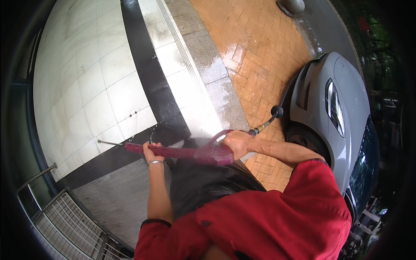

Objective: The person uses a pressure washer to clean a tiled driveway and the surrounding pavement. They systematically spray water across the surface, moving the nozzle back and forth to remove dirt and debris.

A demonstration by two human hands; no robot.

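Note:
A dark red pressure washer gun (182,153) lies across the front of my body, its thin metal lance (110,143) pointing left over the white tiles (107,87). Around the fore part of the gun, my left hand (152,151) is closed, with a metal bangle on the wrist. My right hand (238,143) grips the rear handle beside the looped guard. From there a brass hose fitting (260,128) joins a black hose (275,115) that runs towards the car. Mist blurs the gun's middle, and the trigger is hidden by my right hand.
A grey car (347,87) stands on the wet orange herringbone paving (240,48) at right. A metal railing (74,224) borders a grey ribbed ramp (113,195) at lower left. Between tiles and paving run a dark stone band (146,61) and a grooved step edge (182,55).

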